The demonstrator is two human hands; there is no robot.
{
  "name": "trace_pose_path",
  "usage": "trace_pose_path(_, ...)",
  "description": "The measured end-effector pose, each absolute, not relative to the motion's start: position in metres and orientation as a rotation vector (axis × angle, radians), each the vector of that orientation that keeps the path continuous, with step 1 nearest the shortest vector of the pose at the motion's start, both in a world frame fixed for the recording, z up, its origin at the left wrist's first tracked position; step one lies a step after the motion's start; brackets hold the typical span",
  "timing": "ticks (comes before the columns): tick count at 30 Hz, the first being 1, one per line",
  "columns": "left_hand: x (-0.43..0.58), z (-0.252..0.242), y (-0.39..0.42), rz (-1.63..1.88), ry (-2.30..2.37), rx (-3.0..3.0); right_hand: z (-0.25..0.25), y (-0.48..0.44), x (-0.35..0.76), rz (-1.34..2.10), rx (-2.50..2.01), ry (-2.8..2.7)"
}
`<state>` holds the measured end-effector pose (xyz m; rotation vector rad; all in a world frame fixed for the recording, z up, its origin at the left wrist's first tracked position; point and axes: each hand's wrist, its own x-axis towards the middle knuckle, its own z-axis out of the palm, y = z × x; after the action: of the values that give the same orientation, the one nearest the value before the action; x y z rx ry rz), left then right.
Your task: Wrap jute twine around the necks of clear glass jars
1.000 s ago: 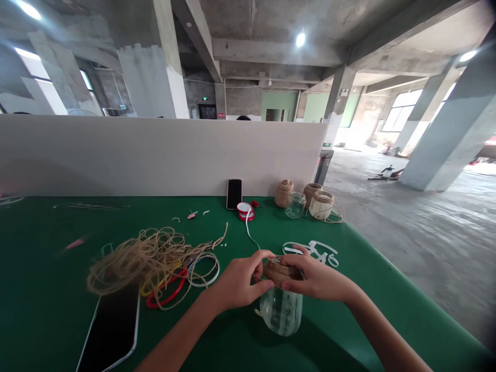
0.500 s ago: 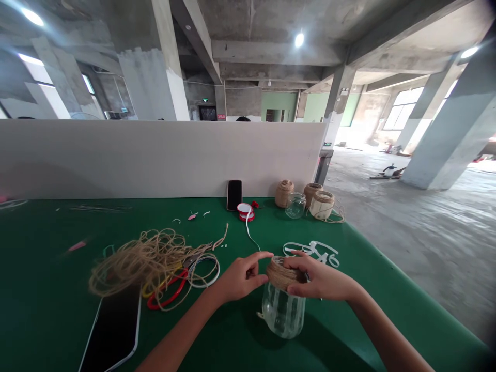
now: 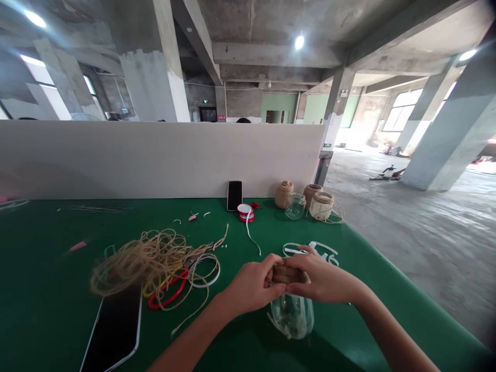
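Your left hand [image 3: 251,287] and right hand [image 3: 323,279] are curled closed on the twine-wrapped neck [image 3: 284,274] of the glass jar [image 3: 292,316] from either side, its body upright just below your fingers.

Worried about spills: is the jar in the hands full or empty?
Looks empty: only green table shows through the clear jar; left hand and right hand grip its twine-wrapped neck.
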<state>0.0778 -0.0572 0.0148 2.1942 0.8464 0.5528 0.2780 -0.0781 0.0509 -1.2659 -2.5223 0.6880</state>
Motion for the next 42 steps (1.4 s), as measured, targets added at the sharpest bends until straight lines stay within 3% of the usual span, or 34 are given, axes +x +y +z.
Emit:
trace_pose_path(23,0.055,0.009,-0.053,0.63,0.818,2.16,0.022,-0.057,0.296,1.173,-1.033,-2.297)
trace_pose_path(42,0.071,0.012,-0.056,0.648,0.801,2.171,0.043,-0.078,0.27,0.497,-1.426,-2.489)
